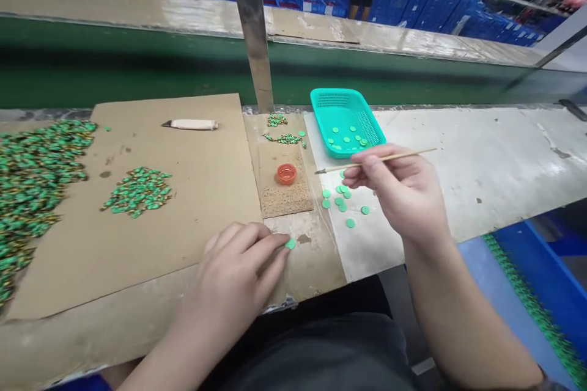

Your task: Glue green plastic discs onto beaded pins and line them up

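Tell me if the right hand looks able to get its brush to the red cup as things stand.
Probably yes: the right hand holds the thin brush with its tip pointing toward the red cup, and nothing visible stands between tip and cup.

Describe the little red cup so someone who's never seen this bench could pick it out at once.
Find the turquoise basket, then look left and slightly nearer to the small brown board. On it sits a small, round, open red cup. Its red colour sets it apart from the green discs and the green-and-gold pieces nearby.
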A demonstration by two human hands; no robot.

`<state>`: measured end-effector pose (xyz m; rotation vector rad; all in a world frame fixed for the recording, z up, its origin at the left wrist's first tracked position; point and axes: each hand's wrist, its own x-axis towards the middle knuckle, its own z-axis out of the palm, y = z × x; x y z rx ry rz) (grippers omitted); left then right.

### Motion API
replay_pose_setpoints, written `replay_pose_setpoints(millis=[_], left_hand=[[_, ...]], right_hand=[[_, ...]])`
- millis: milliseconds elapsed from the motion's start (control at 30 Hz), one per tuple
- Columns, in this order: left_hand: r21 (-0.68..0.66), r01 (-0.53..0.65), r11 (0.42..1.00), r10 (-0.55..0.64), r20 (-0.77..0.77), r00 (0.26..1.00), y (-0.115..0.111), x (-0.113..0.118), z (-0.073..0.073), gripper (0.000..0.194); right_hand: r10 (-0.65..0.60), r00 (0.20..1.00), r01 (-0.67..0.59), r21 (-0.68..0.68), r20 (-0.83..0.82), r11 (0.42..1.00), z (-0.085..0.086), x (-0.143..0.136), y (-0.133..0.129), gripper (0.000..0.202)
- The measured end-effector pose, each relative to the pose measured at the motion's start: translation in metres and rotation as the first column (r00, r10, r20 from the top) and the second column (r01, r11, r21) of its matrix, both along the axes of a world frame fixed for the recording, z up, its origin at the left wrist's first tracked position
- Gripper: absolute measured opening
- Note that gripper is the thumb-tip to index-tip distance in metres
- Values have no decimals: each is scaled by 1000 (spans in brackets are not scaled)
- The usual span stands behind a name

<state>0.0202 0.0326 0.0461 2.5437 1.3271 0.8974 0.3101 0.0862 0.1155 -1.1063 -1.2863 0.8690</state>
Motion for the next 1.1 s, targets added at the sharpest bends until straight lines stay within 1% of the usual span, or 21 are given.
replay_pose_setpoints(millis=[67, 100, 133, 200, 233, 267, 300, 333, 400, 467, 533, 600, 667, 733, 767, 833, 933, 1000, 1100], left_hand=[[18, -21, 1000, 21, -15, 1000, 2, 2, 0, 18], [19, -7, 1000, 8, -22, 1000, 3, 2, 0, 18], [17, 23, 1000, -22, -26, 999, 4, 3, 0, 20], [6, 95, 995, -95, -36, 995, 7, 5, 0, 29], [1, 117, 993, -117, -43, 992, 7, 6, 0, 31], [0, 117, 993, -117, -50, 992, 7, 7, -1, 27], [4, 94, 996, -94, -56, 994, 7, 8, -2, 21], [11, 62, 998, -61, -65, 996, 7, 9, -3, 21], [30, -5, 1000, 7, -62, 998, 5, 8, -4, 28], [19, -11, 1000, 11, -26, 1000, 3, 6, -4, 27], [-4, 39, 999, -39, 13, 999, 3, 3, -3, 20], [-12, 70, 997, -69, 36, 997, 3, 1, -3, 18], [-8, 46, 999, -46, 46, 998, 2, 0, -3, 16], [3, 11, 1000, -11, 44, 999, -1, 0, -4, 16], [18, 10, 1000, -11, 36, 999, -2, 0, -6, 15], [60, 41, 997, -43, 38, 998, -7, 0, -11, 19], [130, 83, 988, -98, 110, 989, -14, 2, -23, 24], [163, 70, 984, -93, 142, 986, -18, 4, -31, 25], [172, 62, 983, -83, 119, 989, -20, 6, -36, 24]], right_hand=[[12, 1000, -12, 24, 28, 1000, -2, -6, 18, 34], [28, 999, -29, 31, 42, 999, -2, -8, 26, 35], [51, 997, -53, 30, 57, 998, -3, -10, 34, 36], [113, 990, -115, 13, 79, 993, -5, -13, 47, 32], [145, 986, -146, 3, 85, 989, -5, -14, 52, 31], [171, 981, -171, -5, 87, 985, -6, -15, 57, 32], [184, 979, -184, -11, 86, 983, -5, -16, 61, 34], [184, 980, -183, -14, 81, 983, -4, -18, 64, 38], [164, 983, -163, -22, 77, 986, -1, -22, 69, 45], [143, 986, -141, -30, 91, 990, 3, -27, 73, 54], [144, 983, -141, -33, 112, 989, 4, -32, 74, 57], [172, 977, -169, -35, 129, 985, 0, -35, 74, 50], [201, 969, -200, -18, 141, 980, -7, -38, 70, 38], [183, 965, -193, 34, 186, 981, -15, -40, 65, 30], [159, 959, -180, 74, 235, 981, -18, -41, 62, 29], [106, 924, -172, 152, 369, 973, -21, -44, 58, 28], [63, 837, -223, 235, 543, 946, -22, -49, 56, 29], [43, 795, -255, 268, 605, 929, -22, -52, 59, 29], [45, 758, -298, 284, 651, 912, -25, -55, 64, 30]])
